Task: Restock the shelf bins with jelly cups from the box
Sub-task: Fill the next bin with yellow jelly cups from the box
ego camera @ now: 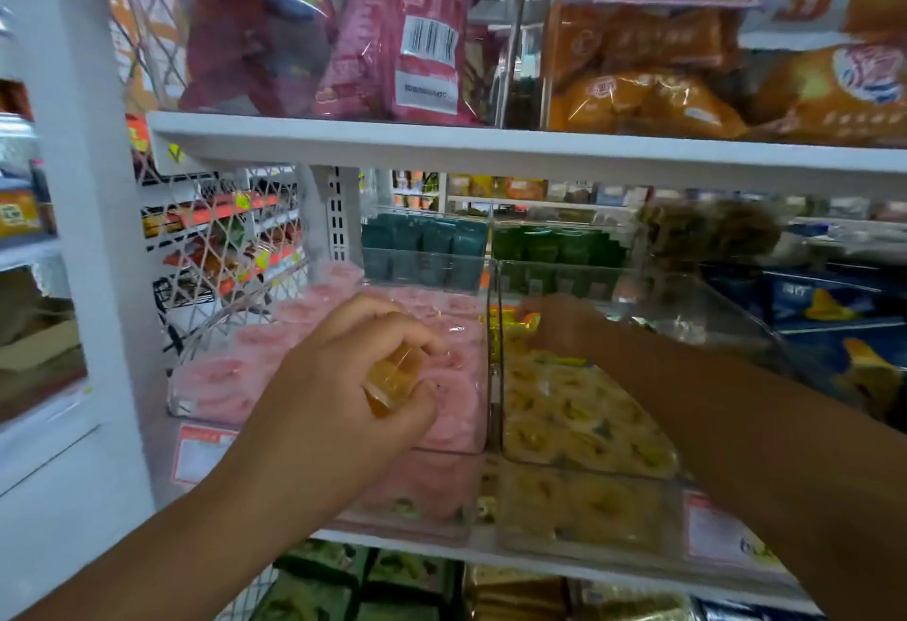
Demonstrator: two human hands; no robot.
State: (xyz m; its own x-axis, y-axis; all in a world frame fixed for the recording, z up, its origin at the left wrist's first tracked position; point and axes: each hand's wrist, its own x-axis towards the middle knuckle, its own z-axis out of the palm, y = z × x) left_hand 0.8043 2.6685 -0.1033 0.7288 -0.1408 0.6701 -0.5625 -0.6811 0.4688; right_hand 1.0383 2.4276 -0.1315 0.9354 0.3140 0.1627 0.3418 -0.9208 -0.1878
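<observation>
I stand close to a white shop shelf [491,149], with pink packets [407,46] and orange packets [638,95] on the tier above. On the shelf below it, two clear bins sit side by side and touch. The left bin [196,404] is packed with pink jelly cups [255,341], and the right bin [589,466] with yellow jelly cups [564,404]. My left hand [343,375] hovers over the left bin near its right wall, its fingers [422,341] curled round an orange jelly cup [392,375]. My right hand [559,326] reaches into the back of the right bin. Its fingertips [527,314] are at a yellow-orange cup [515,326] there, but blur keeps me from telling whether they grip it.
</observation>
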